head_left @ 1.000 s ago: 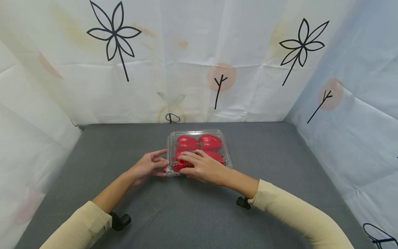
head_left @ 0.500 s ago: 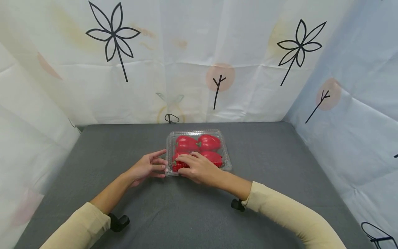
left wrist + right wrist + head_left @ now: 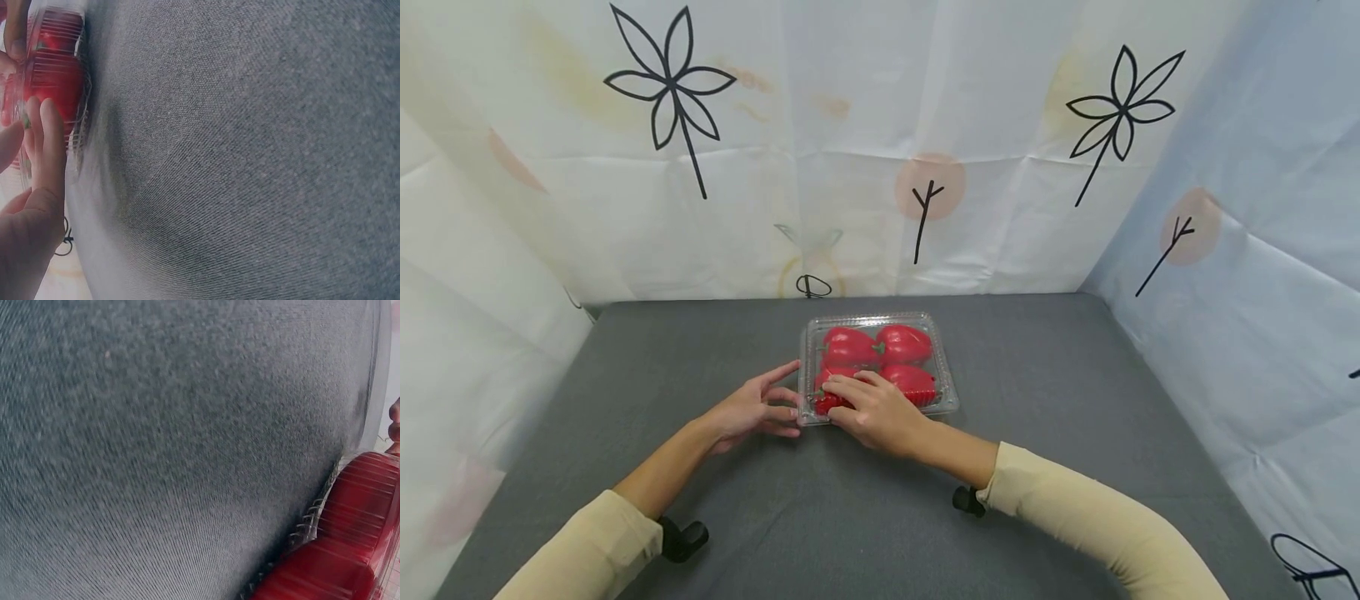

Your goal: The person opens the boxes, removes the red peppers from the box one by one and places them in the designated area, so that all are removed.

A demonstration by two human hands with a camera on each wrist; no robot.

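A clear plastic clamshell box holding several red bell peppers lies flat on the table. My left hand is at the box's left side, its spread, nearly straight fingertips against the edge. In the left wrist view, the fingers lie along the ridged plastic wall. My right hand rests over the near-left part of the box, fingers on top and thumb at the front edge; it partly hides the near peppers. The right wrist view shows peppers behind the ribbed plastic.
A grey cloth-covered table extends around the box. White printed curtains stand behind it and at both sides. Black wrist mounts sit at the sleeve cuffs.
My right hand has slid slightly left and toward me over the box's near edge, uncovering more of the near-right pepper. The left hand and the box hardly differ.
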